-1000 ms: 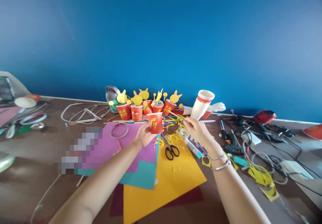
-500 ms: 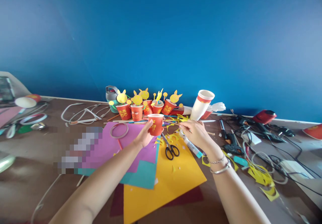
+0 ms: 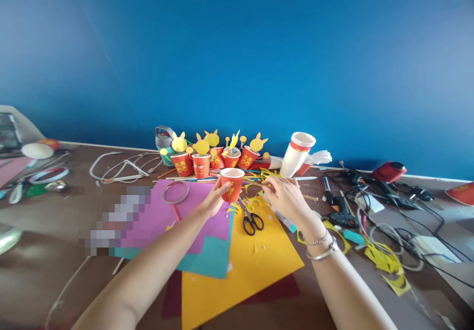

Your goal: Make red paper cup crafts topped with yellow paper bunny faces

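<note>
My left hand (image 3: pixel 214 199) is wrapped round a red paper cup (image 3: pixel 233 187) with gold characters, its white mouth turned up and towards me. To the right of the cup, my right hand (image 3: pixel 284 194) is closed, thumb and fingertips drawn together. Whatever they may hold is too small or hidden to make out. A thin brown stick shows between cup and fingertips; whether it is held I cannot tell. Scissors (image 3: pixel 253 223) with black handles lie below the cup on a yellow paper sheet (image 3: pixel 244 280). Behind stand several red cups (image 3: pixel 202 167) with yellow paper rabbit-eared figures.
A stack of white paper cups (image 3: pixel 296 154) leans at the back, against the blue wall. Cables, a glue gun (image 3: pixel 340 216) and yellow paper scraps (image 3: pixel 385 259) lie on the right. Purple paper (image 3: pixel 155 211) and a tape ring (image 3: pixel 175 192) are on the left.
The cup has shifted slightly right and tipped its mouth towards me, showing more of the inside. My right hand has moved a little and its fingers have curled more.
</note>
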Motion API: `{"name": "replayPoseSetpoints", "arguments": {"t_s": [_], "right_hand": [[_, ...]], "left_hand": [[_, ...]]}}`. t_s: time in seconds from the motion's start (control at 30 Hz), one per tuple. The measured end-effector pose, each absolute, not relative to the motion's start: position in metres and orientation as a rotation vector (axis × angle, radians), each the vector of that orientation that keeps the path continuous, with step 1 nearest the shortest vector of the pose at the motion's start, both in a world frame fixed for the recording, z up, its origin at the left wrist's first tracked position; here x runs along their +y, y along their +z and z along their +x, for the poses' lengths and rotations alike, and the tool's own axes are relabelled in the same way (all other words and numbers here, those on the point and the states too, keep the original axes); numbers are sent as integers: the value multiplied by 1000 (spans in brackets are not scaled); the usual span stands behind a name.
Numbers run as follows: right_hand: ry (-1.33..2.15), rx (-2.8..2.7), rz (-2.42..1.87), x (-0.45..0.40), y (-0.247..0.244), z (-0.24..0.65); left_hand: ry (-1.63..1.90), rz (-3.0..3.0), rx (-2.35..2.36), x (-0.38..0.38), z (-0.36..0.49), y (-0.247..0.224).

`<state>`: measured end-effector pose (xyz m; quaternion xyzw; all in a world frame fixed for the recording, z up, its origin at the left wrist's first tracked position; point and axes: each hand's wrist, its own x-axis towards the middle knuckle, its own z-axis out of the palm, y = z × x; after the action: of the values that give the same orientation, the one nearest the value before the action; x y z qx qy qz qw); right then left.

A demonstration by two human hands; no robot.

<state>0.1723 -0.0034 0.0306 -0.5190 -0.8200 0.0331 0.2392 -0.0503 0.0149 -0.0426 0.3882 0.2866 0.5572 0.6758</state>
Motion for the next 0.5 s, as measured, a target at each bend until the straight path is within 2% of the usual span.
{"name": "replayPoseSetpoints", "arguments": {"t_s": [0.27, 0.5], "right_hand": [[303, -2253, -1326, -1, 29, 176], [674, -2272, -1312, -6, 29, 170]], "left_hand": [[1238, 994, 618, 16, -56, -44], [1130, 1111, 580, 10, -52, -44]]}}
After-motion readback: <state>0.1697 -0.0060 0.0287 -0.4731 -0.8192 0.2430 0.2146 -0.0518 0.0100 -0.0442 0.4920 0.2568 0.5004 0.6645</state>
